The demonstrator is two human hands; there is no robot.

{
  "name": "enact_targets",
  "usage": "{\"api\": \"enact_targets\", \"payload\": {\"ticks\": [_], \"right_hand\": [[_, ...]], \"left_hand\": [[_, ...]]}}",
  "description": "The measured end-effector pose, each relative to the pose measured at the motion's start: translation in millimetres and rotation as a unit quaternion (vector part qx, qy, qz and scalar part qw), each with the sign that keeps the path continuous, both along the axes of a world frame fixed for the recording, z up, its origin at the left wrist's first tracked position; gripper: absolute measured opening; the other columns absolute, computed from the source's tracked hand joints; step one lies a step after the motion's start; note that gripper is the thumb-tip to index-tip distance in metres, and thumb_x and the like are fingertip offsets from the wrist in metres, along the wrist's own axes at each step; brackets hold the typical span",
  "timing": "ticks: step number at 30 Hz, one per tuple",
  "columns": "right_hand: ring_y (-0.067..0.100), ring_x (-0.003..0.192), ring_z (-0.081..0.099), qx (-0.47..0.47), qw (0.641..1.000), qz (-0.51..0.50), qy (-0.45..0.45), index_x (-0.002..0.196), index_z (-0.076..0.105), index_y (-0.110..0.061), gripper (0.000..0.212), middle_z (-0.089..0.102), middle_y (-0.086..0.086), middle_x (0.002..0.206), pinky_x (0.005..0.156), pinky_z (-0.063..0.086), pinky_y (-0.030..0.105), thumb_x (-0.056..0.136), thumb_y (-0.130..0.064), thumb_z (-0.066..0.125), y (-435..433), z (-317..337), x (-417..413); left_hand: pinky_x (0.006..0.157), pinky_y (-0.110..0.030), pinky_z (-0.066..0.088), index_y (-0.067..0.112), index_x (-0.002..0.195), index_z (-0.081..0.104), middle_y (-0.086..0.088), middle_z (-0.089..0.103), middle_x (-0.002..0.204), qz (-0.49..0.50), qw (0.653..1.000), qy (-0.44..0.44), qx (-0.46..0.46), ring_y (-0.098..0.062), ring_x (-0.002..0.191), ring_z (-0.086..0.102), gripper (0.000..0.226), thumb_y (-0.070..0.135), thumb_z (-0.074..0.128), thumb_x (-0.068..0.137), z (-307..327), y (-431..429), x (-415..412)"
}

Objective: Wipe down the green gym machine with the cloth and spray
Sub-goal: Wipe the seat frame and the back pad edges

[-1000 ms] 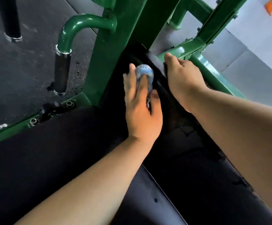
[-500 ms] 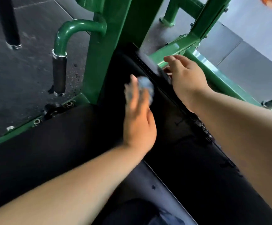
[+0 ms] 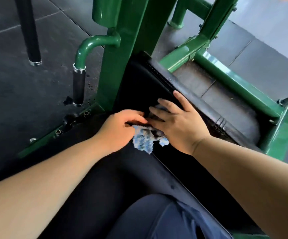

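Head camera, looking down along two bare forearms at a green gym machine [image 3: 115, 66] with black padding. A second ago the left hand [image 3: 121, 130] was rubbing a balled-up cloth [image 3: 145, 139] high on the black back pad [image 3: 139, 80], close to the green upright, while the right hand [image 3: 179, 125] held the pad's stitched edge. Now both hands are lower and nearer the person, meeting where the back pad joins the seat pad [image 3: 88, 195]. The cloth is no longer a tight ball. It hangs loose and crumpled between the hands.

The left hand's fingers curl in and pinch the cloth's upper edge. The right hand lies flat with fingers spread, pressing on the pad, and a sliver of pale blue shows under its fingers (so the cloth probably runs beneath it). This looks like regathering or handing over the cloth, with the upper pad likely done and the lower part next.

The cloth is pale blue and white, ragged-edged, with dark smudges. No spray bottle is in view. A knee in dark blue trousers [image 3: 165, 219] fills the bottom edge.
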State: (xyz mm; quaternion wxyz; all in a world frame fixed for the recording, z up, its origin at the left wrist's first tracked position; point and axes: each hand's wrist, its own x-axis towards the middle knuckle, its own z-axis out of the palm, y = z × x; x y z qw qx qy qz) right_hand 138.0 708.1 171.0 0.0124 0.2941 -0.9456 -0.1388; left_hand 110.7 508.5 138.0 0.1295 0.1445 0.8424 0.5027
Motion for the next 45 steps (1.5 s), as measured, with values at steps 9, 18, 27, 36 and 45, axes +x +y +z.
{"api": "enact_targets", "payload": {"ticks": [9,18,27,36,45], "right_hand": [[0.028,0.096,0.065,0.014,1.000,0.001,0.004,0.064,0.073,-0.017,0.036,0.066,-0.002,0.082,0.091,0.033,0.039,0.079,-0.017,0.040,-13.9,-31.5,20.4],[0.025,0.136,0.043,0.178,0.976,0.026,-0.121,0.121,0.068,-0.012,0.039,0.056,0.010,0.138,0.116,0.021,0.036,0.088,-0.019,0.048,-16.0,-54.2,50.1],[0.025,0.114,0.059,0.043,0.997,-0.047,0.033,0.108,0.073,-0.018,0.041,0.068,-0.007,0.115,0.090,0.037,0.033,0.082,-0.019,0.041,-13.0,-6.2,-9.2],[0.018,0.132,0.037,0.111,0.983,0.023,-0.145,0.123,0.065,-0.021,0.040,0.055,-0.009,0.134,0.111,0.025,0.031,0.099,-0.018,0.033,-25.4,-55.3,32.5],[0.026,0.120,0.058,-0.004,0.999,-0.015,0.032,0.105,0.075,-0.007,0.036,0.070,0.004,0.118,0.110,0.035,0.034,0.086,-0.017,0.046,-2.7,-61.1,39.6]], "left_hand": [[0.117,-0.042,-0.005,0.045,0.120,0.060,0.024,0.044,0.141,-0.097,0.922,0.279,-0.252,-0.006,0.136,0.028,0.035,0.037,0.032,0.101,46.5,88.5,-92.6],[0.117,-0.040,-0.009,0.045,0.121,0.058,0.025,0.044,0.139,-0.134,0.931,0.233,-0.246,-0.006,0.135,0.025,0.038,0.036,0.026,0.103,50.4,81.2,-95.3],[0.117,-0.040,-0.005,0.043,0.118,0.060,0.024,0.049,0.132,-0.097,0.928,0.239,-0.268,-0.008,0.133,0.029,0.038,0.033,0.026,0.102,51.5,84.1,-93.7],[0.116,-0.038,-0.009,0.045,0.112,0.060,0.028,0.049,0.128,-0.103,0.927,0.234,-0.275,-0.006,0.131,0.029,0.040,0.031,0.024,0.100,50.0,86.5,-94.8],[0.117,-0.039,-0.008,0.045,0.114,0.059,0.024,0.049,0.132,-0.106,0.930,0.211,-0.281,-0.009,0.135,0.026,0.043,0.028,0.022,0.099,53.6,88.8,-95.2]]}}
